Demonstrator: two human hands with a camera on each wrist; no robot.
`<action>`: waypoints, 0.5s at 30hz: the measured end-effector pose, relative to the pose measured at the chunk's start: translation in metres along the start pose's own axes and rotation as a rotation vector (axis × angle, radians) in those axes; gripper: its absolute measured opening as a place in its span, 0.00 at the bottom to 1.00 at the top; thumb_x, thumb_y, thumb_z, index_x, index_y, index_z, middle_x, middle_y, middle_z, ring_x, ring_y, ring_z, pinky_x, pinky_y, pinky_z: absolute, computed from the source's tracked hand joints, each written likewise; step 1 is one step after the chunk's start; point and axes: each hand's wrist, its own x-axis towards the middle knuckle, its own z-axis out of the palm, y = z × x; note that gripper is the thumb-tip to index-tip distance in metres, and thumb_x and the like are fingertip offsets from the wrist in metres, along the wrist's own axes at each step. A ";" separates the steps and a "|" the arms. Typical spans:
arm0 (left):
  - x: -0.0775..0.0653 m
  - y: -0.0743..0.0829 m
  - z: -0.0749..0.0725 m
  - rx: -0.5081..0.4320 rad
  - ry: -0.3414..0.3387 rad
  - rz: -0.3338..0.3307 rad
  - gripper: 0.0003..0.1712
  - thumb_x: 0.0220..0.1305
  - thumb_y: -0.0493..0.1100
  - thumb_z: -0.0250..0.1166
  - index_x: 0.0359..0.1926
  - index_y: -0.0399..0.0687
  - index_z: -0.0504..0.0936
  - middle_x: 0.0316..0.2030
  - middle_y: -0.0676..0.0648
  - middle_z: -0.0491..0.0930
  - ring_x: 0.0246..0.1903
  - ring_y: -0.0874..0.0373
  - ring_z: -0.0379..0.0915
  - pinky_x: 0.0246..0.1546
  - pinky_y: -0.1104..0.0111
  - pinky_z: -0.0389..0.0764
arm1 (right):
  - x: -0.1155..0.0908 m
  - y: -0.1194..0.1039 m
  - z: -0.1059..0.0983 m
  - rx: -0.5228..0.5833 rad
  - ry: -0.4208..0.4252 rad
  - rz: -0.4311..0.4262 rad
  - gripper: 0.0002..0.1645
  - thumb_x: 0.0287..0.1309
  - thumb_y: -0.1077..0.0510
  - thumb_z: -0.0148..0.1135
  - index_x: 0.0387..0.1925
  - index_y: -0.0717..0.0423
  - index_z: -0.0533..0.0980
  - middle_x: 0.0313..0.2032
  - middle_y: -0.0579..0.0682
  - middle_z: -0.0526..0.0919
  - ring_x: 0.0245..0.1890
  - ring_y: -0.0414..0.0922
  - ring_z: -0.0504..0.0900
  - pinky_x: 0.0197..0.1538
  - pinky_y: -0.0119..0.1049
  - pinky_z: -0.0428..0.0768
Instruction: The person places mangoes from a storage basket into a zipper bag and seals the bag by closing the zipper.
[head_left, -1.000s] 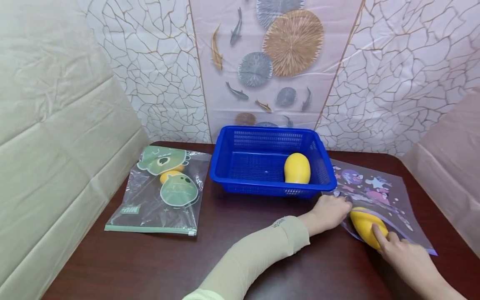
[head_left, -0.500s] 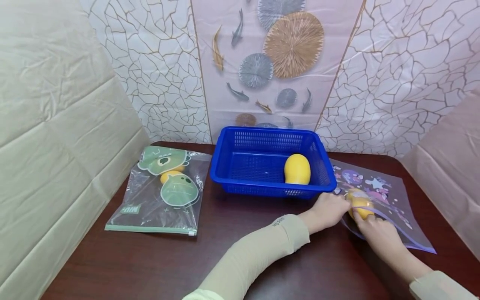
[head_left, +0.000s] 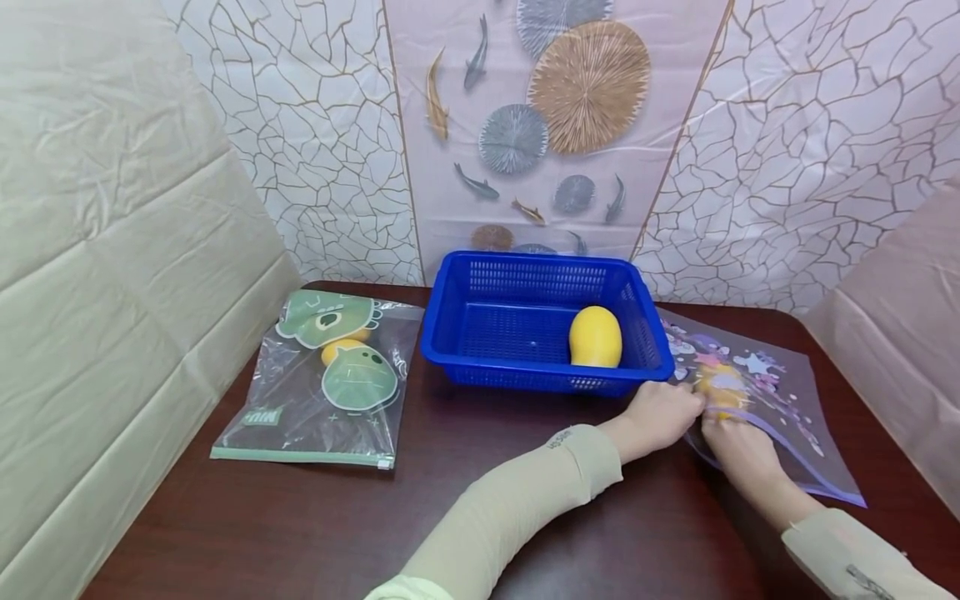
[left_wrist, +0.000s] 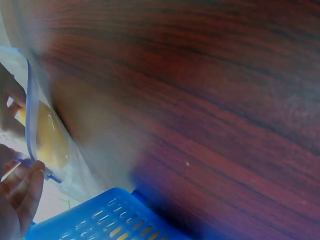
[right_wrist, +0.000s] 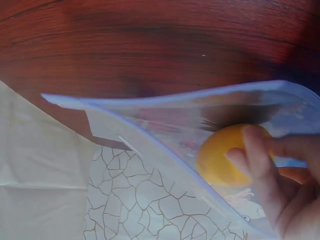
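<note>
My left hand (head_left: 663,414) pinches the purple rim of a clear zip bag (head_left: 791,408) at its corner, beside the blue basket; the left wrist view shows the fingertips (left_wrist: 36,170) on that rim. My right hand (head_left: 742,450) reaches through the bag's mouth. Its fingers (right_wrist: 257,155) hold the near end of a yellow mango (right_wrist: 217,157), which lies inside the bag. From the head view the mango is partly covered by the printed film. The bag's mouth gapes in the right wrist view.
A blue basket (head_left: 540,367) stands at the back centre with another yellow mango (head_left: 595,337) in it. A green-printed zip bag (head_left: 300,425) holding yellow fruit lies at left on the dark wooden table (head_left: 622,533). Cloth walls surround the table.
My right hand has moved away from me and leftward, carrying the mango from the bag's mouth deeper inside. The left hand has stayed at the bag's corner.
</note>
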 end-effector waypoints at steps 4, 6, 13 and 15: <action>0.000 0.000 -0.001 0.004 -0.018 0.011 0.09 0.67 0.47 0.54 0.39 0.70 0.80 0.38 0.65 0.80 0.34 0.71 0.77 0.25 0.76 0.75 | 0.000 -0.004 -0.002 0.002 -0.029 0.069 0.04 0.39 0.74 0.49 0.23 0.73 0.70 0.08 0.60 0.67 0.05 0.55 0.67 0.06 0.48 0.65; -0.001 -0.001 -0.002 0.006 -0.025 0.020 0.10 0.68 0.47 0.54 0.39 0.70 0.80 0.38 0.65 0.80 0.35 0.71 0.76 0.25 0.76 0.75 | -0.001 -0.009 -0.007 0.006 -0.040 0.094 0.08 0.39 0.75 0.49 0.26 0.74 0.72 0.06 0.61 0.66 0.04 0.55 0.66 0.06 0.49 0.64; -0.003 -0.003 -0.002 -0.010 -0.061 0.010 0.10 0.67 0.47 0.53 0.40 0.70 0.80 0.38 0.65 0.80 0.37 0.71 0.76 0.28 0.76 0.75 | 0.009 -0.030 -0.031 -0.036 -0.140 0.027 0.09 0.38 0.74 0.51 0.22 0.72 0.79 0.05 0.59 0.69 0.04 0.50 0.69 0.07 0.46 0.66; -0.004 -0.002 -0.001 -0.010 -0.072 0.021 0.10 0.67 0.47 0.53 0.40 0.70 0.80 0.39 0.64 0.79 0.36 0.71 0.76 0.28 0.76 0.75 | 0.015 -0.030 -0.042 -0.002 -0.234 0.014 0.06 0.37 0.74 0.54 0.14 0.66 0.75 0.07 0.58 0.71 0.06 0.51 0.71 0.09 0.46 0.68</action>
